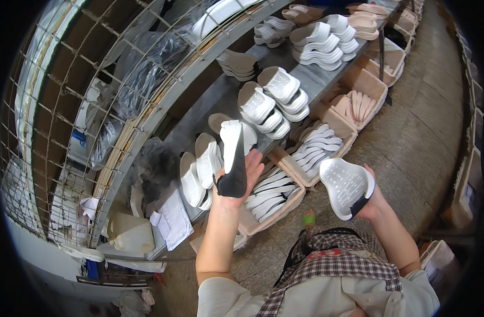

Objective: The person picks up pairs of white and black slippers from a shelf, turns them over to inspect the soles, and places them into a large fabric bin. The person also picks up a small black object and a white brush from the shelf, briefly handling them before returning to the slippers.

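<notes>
Holding a first sole (232,158), white and black, in the left hand (252,177), upright before the palm, between thumb and rather straight fingers. Holding a second sole (343,182) in the right hand (376,203) by its edge, dotted face toward the camera; cannot tell the exact finger pressure, partly hidden behind. Raising both in the air, well apart. Seeing near the left hand a bench (215,98) with stacks (258,103), a paper (173,222), a jug (131,232); between hands, lower, a filled bin (284,213).
</notes>
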`<action>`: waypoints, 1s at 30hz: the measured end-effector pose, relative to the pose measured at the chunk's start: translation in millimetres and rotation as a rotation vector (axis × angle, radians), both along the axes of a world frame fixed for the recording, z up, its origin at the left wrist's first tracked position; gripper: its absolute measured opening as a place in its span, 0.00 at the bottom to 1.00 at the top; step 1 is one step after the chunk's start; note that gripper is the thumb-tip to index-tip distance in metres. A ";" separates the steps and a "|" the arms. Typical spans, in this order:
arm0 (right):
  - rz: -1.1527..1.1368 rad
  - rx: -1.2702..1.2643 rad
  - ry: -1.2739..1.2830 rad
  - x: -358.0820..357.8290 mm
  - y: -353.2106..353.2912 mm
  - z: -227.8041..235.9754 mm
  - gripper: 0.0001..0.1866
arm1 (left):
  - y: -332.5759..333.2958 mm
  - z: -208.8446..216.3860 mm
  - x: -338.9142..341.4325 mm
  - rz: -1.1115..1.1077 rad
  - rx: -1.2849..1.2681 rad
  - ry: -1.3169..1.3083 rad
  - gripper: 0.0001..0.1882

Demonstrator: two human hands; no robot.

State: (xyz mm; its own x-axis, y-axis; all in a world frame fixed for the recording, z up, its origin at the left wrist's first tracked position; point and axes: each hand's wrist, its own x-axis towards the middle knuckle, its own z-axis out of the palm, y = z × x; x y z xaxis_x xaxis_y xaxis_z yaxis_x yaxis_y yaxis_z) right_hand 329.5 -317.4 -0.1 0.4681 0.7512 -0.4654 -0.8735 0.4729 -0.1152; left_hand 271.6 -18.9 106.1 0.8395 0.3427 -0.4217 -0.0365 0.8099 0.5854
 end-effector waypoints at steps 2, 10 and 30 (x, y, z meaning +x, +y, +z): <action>0.031 -0.078 -0.055 2.1 0.5 6.2 0.38 | -19.2 -2.8 -0.5 -0.042 0.007 0.021 0.24; 0.007 0.085 -0.173 3.1 -10.0 18.2 0.35 | -75.1 -26.7 5.2 -0.287 -0.015 0.091 0.19; 0.119 -0.091 -0.155 1.9 -36.4 -1.5 0.45 | -160.0 -75.0 19.7 -0.629 -0.067 0.225 0.23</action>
State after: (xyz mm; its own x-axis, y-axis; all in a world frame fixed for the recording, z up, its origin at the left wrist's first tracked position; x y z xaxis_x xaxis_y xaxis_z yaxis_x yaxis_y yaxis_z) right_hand 331.4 -353.8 -1.6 0.4495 0.7636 -0.4635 -0.8913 0.3488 -0.2898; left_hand 291.3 -179.0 31.1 0.7599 -0.2163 -0.6129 0.5714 0.6719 0.4713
